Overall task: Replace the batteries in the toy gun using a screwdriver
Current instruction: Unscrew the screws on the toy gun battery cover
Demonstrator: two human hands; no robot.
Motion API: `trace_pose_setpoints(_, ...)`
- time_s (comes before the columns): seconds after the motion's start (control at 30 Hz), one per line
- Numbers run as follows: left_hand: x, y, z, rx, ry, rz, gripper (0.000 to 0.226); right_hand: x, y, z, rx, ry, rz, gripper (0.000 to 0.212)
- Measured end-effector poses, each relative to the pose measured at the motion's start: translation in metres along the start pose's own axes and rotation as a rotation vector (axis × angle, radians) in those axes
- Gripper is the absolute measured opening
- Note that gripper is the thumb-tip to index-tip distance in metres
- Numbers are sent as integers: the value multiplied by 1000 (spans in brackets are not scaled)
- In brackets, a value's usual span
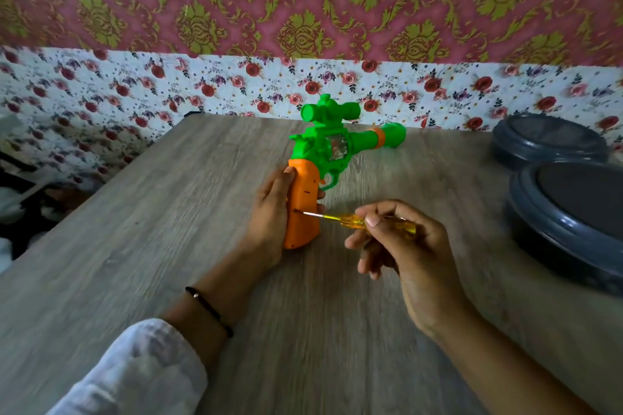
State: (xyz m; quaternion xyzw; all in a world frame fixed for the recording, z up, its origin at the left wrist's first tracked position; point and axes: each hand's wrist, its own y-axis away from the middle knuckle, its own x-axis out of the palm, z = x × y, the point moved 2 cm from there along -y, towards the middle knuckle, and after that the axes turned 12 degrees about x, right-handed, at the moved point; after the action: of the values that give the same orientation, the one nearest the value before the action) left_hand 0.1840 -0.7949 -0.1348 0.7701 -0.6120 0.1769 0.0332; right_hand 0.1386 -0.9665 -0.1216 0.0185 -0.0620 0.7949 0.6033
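A green toy gun with a scope on top and an orange grip lies on the wooden table, barrel pointing right. My left hand grips the orange grip from the left side. My right hand pinches the yellow handle of a screwdriver. Its thin metal tip touches a small hole on the side of the orange grip. No batteries are in view.
Two dark grey round containers stand at the table's right edge, one far and a larger one nearer. Floral wallpaper runs behind the table. Dark clutter sits off the table's left edge.
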Motion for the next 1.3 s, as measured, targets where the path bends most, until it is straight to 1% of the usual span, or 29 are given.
trace_pose_setpoints(0.1, -1, -2, 2, 19, -49, -4, 35, 0, -1, -1, -8, 49, 7, 18)
trace_pose_setpoints(0.3, -1, -2, 5, 36, -124, -3, 36, 4, 1, -5, -48, 141, 51, 13)
trace_pose_setpoints(0.4, 0, -2, 6, 40, -118, -4, 38, 5, 3, -4, -86, 131, 22, 13)
trace_pose_setpoints(0.53, -1, -3, 7, 24, -117, -19, 32, 3, 2, -1, -99, 116, -20, 13)
trace_pose_setpoints(0.8, 0, -1, 5, 43, -89, -8, 29, 9, 6, -2, -113, 231, -23, 12)
trace_pose_setpoints(1.0, -1, 0, 5, 55, -115, -12, 29, 13, 9, 2, -61, 279, -136, 29)
trace_pose_setpoints(1.1, -2, 0, 6, 67, -181, 6, 34, 11, 9, 4, -65, 329, -199, 34)
trace_pose_setpoints(1.17, -3, -1, 7, 77, -198, 11, 39, 10, 8, 6, -96, 363, -205, 30)
trace_pose_setpoints(1.23, -3, -3, 7, 79, -194, 3, 41, 11, 7, 6, -126, 388, -176, 24)
trace_pose_setpoints(1.3, -2, -2, 7, 92, -178, -2, 39, 13, 8, 7, -156, 398, -138, 16)
